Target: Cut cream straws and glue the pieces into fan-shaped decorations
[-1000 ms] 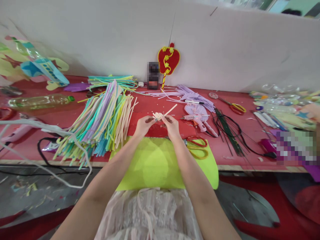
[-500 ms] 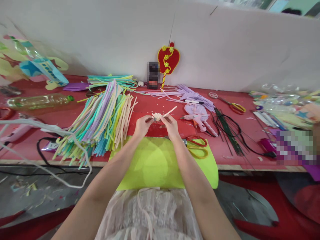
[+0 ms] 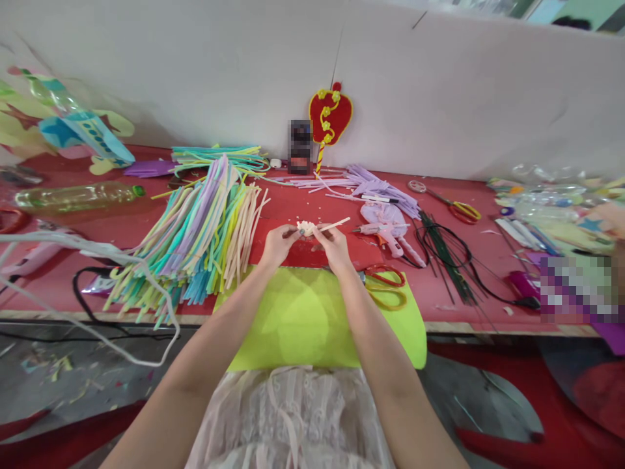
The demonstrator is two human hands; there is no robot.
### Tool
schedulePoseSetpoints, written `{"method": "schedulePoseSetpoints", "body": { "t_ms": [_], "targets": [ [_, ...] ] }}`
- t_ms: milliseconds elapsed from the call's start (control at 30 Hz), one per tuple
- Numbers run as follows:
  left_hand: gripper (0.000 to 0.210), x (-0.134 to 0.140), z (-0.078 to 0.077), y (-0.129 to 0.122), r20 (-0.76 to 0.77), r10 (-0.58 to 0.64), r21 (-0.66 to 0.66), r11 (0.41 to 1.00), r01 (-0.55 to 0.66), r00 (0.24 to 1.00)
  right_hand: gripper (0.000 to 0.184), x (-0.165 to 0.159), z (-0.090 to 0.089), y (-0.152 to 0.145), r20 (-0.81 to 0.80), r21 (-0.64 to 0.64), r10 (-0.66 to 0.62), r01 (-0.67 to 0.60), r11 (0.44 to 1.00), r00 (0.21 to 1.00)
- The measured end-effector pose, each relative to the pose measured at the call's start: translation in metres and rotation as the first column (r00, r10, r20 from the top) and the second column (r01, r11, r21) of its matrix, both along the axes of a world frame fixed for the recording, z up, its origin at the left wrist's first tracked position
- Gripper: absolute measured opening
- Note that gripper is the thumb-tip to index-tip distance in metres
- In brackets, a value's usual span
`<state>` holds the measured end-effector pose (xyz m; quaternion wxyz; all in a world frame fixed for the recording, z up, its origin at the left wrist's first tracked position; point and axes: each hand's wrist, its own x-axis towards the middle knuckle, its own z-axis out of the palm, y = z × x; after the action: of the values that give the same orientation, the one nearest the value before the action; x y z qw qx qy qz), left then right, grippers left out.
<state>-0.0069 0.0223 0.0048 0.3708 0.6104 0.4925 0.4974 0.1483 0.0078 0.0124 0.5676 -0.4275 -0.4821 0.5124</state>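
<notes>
Between my hands is a cream pipe cleaner (image 3: 307, 227), bent into a small looped cluster, with one straight end sticking out to the right. My left hand (image 3: 280, 243) pinches the cluster's left side with closed fingertips. From the other side, my right hand (image 3: 333, 246) grips the same pipe cleaner where the straight end leaves the loops. Both hands hang over a red sheet (image 3: 266, 249) with cream crumbs behind them. Scissors (image 3: 385, 277) with red and yellow handles lie by my right wrist, on a lime-green sheet (image 3: 303, 319) under my forearms.
A big bundle of coloured pipe cleaners (image 3: 195, 234) lies to the left. Right of my hands are a pink glue gun (image 3: 385, 234), lilac pipe cleaners (image 3: 375, 182), dark green stems (image 3: 446, 260) and more scissors (image 3: 461, 212). A red decorated fan shape (image 3: 336, 120) stands at the wall.
The straight end of the cream pipe cleaner has tipped lower and now points more level to the right. Both hands stay in nearly the same place.
</notes>
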Motion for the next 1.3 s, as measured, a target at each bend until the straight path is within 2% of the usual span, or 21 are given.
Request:
{"method": "schedulePoseSetpoints", "body": {
  "t_ms": [233,467,567,667,767,867,1000,1133,1233,1300],
  "targets": [
    [0.015,0.0,0.003,-0.001,-0.068,0.027,0.025,0.999,-0.026,0.997,0.036,0.0,0.0,0.0,-0.017,-0.029,-0.031,0.03,0.999,0.999],
    [0.012,0.001,0.008,-0.006,-0.057,0.017,0.065,0.998,-0.013,0.998,0.038,0.004,-0.005,0.005,-0.058,-0.055,-0.203,0.2,0.978,0.977],
    [0.011,0.002,0.01,-0.01,-0.105,0.044,0.111,0.993,-0.032,0.993,0.036,0.004,-0.01,0.007,-0.023,-0.093,-0.161,0.159,0.983,0.987],
    [0.01,0.002,0.008,-0.011,-0.171,0.064,0.099,0.994,-0.048,0.983,0.036,0.005,-0.015,0.007,0.062,-0.158,-0.098,0.107,0.982,0.993],
    [0.009,0.001,0.004,-0.009,-0.219,0.076,0.07,0.996,-0.062,0.973,0.036,0.005,-0.016,0.006,0.15,-0.168,-0.112,0.136,0.976,0.982],
    [0.009,0.001,0.003,-0.008,-0.215,0.054,0.08,0.996,-0.038,0.975,0.035,0.006,-0.014,0.005,0.162,-0.165,-0.107,0.133,0.977,0.981],
    [0.009,0.001,0.002,-0.006,-0.16,-0.005,0.089,0.996,0.019,0.987,0.035,0.006,-0.01,0.005,0.127,-0.115,-0.064,0.078,0.99,0.99],
    [0.009,0.002,0.003,-0.006,-0.137,-0.075,0.1,0.991,0.089,0.988,0.036,0.007,-0.005,0.005,0.122,-0.019,-0.105,0.108,0.994,0.987],
    [0.018,0.002,0.006,-0.009,-0.191,-0.047,0.215,0.973,0.089,0.98,0.037,0.006,-0.001,0.003,0.17,0.029,-0.117,0.114,0.993,0.978],
    [0.021,0.001,0.009,-0.012,-0.292,0.01,0.323,0.942,0.089,0.956,0.038,0.005,0.0,0.001,0.231,0.073,-0.125,0.111,0.991,0.965]
  ]
}}
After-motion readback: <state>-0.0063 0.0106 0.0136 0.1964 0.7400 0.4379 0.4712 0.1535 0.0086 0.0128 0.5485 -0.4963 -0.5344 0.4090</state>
